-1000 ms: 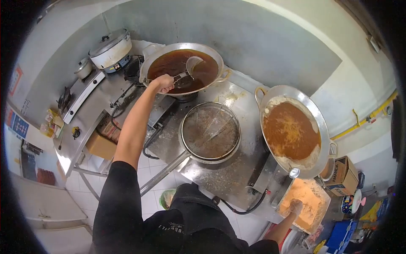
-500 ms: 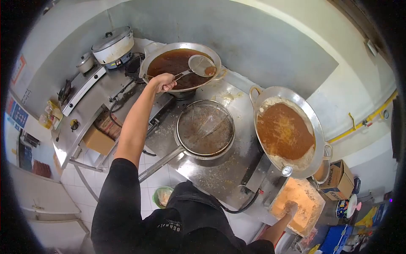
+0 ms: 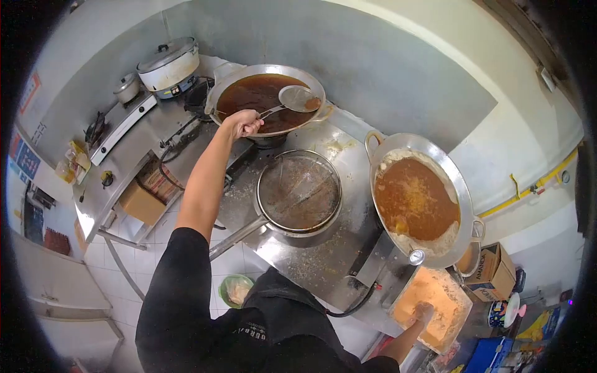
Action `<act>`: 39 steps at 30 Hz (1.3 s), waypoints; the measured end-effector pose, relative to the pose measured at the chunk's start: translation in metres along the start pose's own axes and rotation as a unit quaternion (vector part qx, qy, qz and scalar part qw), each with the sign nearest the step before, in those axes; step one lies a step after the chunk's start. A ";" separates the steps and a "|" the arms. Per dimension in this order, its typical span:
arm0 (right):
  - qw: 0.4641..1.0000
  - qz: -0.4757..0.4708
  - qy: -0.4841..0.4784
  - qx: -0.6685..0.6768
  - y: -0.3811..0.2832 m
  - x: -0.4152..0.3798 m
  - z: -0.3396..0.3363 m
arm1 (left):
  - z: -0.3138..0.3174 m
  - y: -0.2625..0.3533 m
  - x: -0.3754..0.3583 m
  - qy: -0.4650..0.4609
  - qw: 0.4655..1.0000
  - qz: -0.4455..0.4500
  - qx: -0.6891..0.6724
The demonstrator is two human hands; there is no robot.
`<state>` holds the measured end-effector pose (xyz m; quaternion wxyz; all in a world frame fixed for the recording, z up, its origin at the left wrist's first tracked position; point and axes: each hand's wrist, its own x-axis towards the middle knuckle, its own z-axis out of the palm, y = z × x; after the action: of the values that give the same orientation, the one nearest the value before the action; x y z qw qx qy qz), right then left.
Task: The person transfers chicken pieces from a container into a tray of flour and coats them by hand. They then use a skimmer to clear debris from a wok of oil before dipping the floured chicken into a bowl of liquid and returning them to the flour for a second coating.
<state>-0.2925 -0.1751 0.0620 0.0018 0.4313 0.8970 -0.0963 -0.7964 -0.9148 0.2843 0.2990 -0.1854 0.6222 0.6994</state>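
Note:
My left hand [image 3: 244,123] is closed around the handle of a round wire skimmer [image 3: 295,98]. The skimmer's mesh is over the dark brown oil in the back wok [image 3: 318,81], with a small brown clump at the right of the mesh. At the lower right, my right hand [image 3: 425,311] reaches into a tray [image 3: 461,318] of orange flour. Powder coats this hand, and its fingers are too indistinct to show whether they grip anything. A large strainer [image 3: 300,191] with a long handle rests on a pot between the two woks.
The right wok [image 3: 463,205] holds brown oil with pale foam round its edge and a dial thermometer [image 3: 416,256] at its rim. A rice cooker [image 3: 166,67] stands at the back left, a cardboard box [image 3: 494,273] at the right. A green basin [image 3: 225,292] is on the floor.
The whole view has shifted slightly. My left hand still grips the skimmer over the back wok, and my right hand is still in the flour tray.

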 end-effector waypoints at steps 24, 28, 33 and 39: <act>0.995 -0.095 -0.033 -0.021 -0.018 0.018 0.004 | 0.095 -0.259 -0.191 0.227 0.621 0.232 0.713; 0.997 -0.052 -0.052 -0.022 -0.008 0.018 0.010 | 0.096 -0.282 -0.186 0.241 0.606 0.223 0.724; 0.997 -0.060 -0.016 -0.041 0.001 0.004 0.013 | 0.084 -0.292 -0.182 0.266 0.601 0.216 0.722; 0.998 -0.051 -0.018 -0.010 0.010 -0.001 0.023 | 0.079 -0.273 -0.208 0.315 0.670 0.292 0.605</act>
<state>-0.2862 -0.1736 0.0377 0.0177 0.3830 0.9187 -0.0949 -0.4537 -0.8636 0.2213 -0.0879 0.0184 0.9886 0.1209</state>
